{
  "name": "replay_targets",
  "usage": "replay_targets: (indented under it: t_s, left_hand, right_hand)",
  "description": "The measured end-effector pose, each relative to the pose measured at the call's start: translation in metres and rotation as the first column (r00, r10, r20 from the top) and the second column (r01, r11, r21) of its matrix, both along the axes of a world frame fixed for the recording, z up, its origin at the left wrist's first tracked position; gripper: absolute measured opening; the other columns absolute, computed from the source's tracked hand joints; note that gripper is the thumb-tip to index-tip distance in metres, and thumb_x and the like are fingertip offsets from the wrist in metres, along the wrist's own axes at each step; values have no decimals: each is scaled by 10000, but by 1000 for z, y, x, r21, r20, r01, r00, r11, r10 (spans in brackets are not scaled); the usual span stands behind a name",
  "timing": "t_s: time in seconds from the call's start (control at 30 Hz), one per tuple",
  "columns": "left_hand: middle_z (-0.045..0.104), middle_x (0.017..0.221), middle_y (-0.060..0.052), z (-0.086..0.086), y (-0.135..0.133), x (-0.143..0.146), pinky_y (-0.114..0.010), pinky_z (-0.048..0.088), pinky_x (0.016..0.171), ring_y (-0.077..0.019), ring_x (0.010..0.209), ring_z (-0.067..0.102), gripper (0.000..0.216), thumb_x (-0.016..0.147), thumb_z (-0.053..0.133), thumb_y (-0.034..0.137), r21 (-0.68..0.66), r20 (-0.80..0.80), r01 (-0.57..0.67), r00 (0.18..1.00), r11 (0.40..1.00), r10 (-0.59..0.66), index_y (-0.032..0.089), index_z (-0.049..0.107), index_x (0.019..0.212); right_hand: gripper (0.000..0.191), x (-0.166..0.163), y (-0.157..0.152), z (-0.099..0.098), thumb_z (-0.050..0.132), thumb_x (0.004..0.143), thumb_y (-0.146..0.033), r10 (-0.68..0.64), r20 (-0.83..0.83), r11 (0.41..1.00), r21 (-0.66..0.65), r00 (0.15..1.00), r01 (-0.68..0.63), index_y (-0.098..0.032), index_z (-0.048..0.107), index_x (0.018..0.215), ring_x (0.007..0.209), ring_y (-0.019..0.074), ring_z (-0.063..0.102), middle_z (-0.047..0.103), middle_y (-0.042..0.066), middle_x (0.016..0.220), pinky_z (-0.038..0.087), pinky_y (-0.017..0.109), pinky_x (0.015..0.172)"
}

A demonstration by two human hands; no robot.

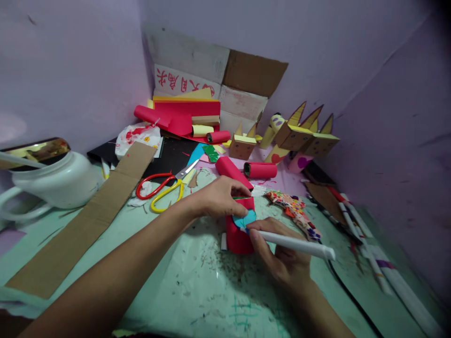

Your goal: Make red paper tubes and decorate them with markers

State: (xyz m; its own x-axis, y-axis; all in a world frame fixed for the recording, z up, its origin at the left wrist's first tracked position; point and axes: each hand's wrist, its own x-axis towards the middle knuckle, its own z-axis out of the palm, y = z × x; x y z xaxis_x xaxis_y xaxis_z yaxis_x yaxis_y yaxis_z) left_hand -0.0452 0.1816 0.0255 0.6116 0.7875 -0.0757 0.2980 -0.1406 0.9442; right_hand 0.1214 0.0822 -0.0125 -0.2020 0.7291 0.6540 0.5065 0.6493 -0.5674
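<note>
My left hand (223,195) grips the upper end of a red paper tube (239,242) lying on the table, its thumb pressing on a blue paper cutout (244,219) that lies on the tube. In my right hand (282,256) is a white marker pen (299,245), held slantwise. Its tip is at the cutout, partly hidden by my fingers. Beside the tube's left edge is a small white piece (223,241), perhaps a pen cap. Two more red rolls, one slanted (234,171) and one level (262,170), lie just beyond my hands.
Scissors (178,180) with red and yellow handles lie left, near a long cardboard strip (84,220) and a white teapot-like vessel (56,180). Cardboard boxes with spikes (306,138) stand back right. A flower-patterned glue-gun-like object (294,211) and several markers (373,263) lie right.
</note>
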Motion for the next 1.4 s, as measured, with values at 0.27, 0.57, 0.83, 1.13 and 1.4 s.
replay_targets:
  t_s: [0.27, 0.57, 0.83, 1.13, 1.4]
  left_hand:
    - [743, 1032, -112, 2, -1, 0, -371, 500, 877, -305, 1053, 650, 508, 547, 725, 197, 7, -23, -24, 999, 1000, 24, 96, 722, 1045]
    - [735, 1061, -114, 4, -2, 0, -399, 489, 929, -294, 1076, 647, 477, 549, 731, 175, -19, -21, -48, 999, 999, 48, 105, 713, 1021]
    - [737, 1075, -104, 1, -2, 0, -398, 486, 952, -277, 1073, 652, 469, 546, 732, 171, -46, 26, -42, 999, 998, 43, 115, 701, 1010]
    - [734, 1109, -106, 3, -2, 0, -393, 482, 962, -278, 1089, 649, 484, 540, 723, 192, -47, 7, -38, 999, 998, 39, 127, 700, 1019]
    - [718, 1150, -121, 7, -5, 0, -414, 478, 970, -290, 1106, 641, 542, 553, 714, 180, -50, -28, -36, 999, 998, 35, 120, 681, 1091]
  right_hand:
    - [138, 1, -2, 3, 570, 880, -101, -21, -23, 999, -33, 1000, 20, -205, 651, 839, 575, 158, 629, 670, 14, 682, 479, 282, 537]
    - [142, 0, -2, 6, 556, 873, -105, -41, -40, 999, -27, 998, 40, -194, 637, 799, 561, 154, 621, 642, 11, 650, 484, 270, 525]
    - [154, 0, -2, 10, 559, 855, -116, -64, -79, 997, -42, 995, 60, -187, 639, 743, 508, 131, 587, 623, -2, 607, 467, 244, 484]
    - [155, 0, -1, 11, 579, 828, -131, -109, -128, 993, -53, 986, 103, -185, 658, 707, 502, 141, 610, 657, 3, 589, 472, 245, 474]
    - [111, 7, -3, 6, 606, 870, -182, -255, -408, 966, -146, 877, 213, -211, 703, 824, 529, 154, 613, 638, -24, 577, 509, 287, 559]
